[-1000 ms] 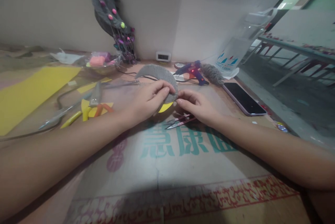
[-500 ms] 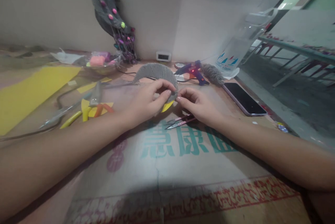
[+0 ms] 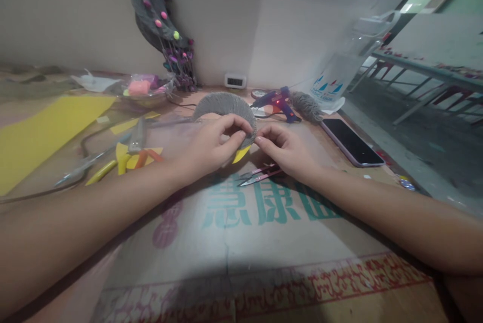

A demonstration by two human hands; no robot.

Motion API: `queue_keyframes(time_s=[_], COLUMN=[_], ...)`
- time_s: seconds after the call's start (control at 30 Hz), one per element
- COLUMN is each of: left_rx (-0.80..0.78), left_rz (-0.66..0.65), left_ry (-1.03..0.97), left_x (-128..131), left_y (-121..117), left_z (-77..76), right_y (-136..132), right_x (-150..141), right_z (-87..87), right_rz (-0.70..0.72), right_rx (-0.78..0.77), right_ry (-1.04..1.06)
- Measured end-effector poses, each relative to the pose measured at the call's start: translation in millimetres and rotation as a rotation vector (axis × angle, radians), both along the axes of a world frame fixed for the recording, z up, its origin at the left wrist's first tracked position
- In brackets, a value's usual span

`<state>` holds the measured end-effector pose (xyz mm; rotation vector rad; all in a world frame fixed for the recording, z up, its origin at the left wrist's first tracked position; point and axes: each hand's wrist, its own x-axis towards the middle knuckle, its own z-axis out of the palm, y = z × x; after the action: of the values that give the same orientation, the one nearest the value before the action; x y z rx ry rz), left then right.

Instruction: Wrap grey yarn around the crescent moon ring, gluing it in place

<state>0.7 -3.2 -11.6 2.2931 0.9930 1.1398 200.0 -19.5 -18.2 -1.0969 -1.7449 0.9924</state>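
Note:
A crescent shape wrapped in grey yarn stands in front of me above the cardboard. My left hand is closed on its lower right end, thumb and fingers pinching it. A yellow tip sticks out below that grip. On the right edge of the crescent, my right hand pinches with thumb and forefinger; what lies between these fingertips is too small to make out. Pink-handled thread snips lie on the cardboard, partly under my right hand.
Behind the crescent rests a blue glue gun, its red light on, beside a bundle of grey yarn. A phone and a clear bottle stand right. Left are a utility knife, yellow sheet and decorated crescent.
The grey crescent has tilted slightly, its upper left part showing a little lower and rounder. Both hands keep nearly the same place and grip.

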Motion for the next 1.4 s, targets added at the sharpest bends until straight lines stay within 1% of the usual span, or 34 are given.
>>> queue_keyframes(time_s=[0.1, 0.23, 0.33, 0.47, 0.63, 0.73, 0.83, 1.03, 1.23, 1.33, 1.4], left_rx=[-0.021, -0.023, -0.004, 0.014, 0.073, 0.063, 0.035, 0.029, -0.064, -0.104, -0.141], left_rz=[-0.016, -0.019, -0.015, -0.008, -0.004, -0.013, -0.013, -0.011, -0.036, -0.030, -0.016], left_ry=[-0.017, -0.015, -0.012, -0.003, 0.037, 0.036, 0.039, 0.034, -0.056, -0.121, -0.161], left_x=[0.3, 1.2, 1.4, 1.4, 1.5, 1.4, 1.3, 1.1, 0.9, 1.8, 2.4], left_y=[-0.9, -3.0, -2.6, -1.7, -2.3, -2.8, -3.2, -2.8, 0.8, 3.1, 4.3], left_z=[0.2, 0.9, 0.1, -1.2, -1.2, -0.9, -0.2, 1.5, -2.3, -4.3, -4.5], right_y=[0.5, 1.7, 2.1, 3.1, 5.9, 7.0, 6.7, 4.1, 4.9, 5.9, 6.1], right_x=[1.1, 3.3, 3.0, 1.4, 1.1, 1.2, 1.2, 1.6, 1.8, 2.5, 3.3], right_z=[-0.8, -2.8, -3.7, -4.3, -7.2, -9.5, -10.6, -8.9, -10.6, -10.6, -9.4], right_rz=[0.018, 0.083, 0.127, 0.144, 0.171, 0.184, 0.182, 0.178, 0.166, 0.132, 0.074], right_rx=[-0.011, -0.035, -0.010, 0.022, -0.005, -0.008, 0.004, -0.004, 0.058, 0.103, 0.119], right_ry=[0.008, 0.054, 0.060, 0.029, 0.025, 0.041, 0.055, 0.062, 0.044, 0.001, -0.003])
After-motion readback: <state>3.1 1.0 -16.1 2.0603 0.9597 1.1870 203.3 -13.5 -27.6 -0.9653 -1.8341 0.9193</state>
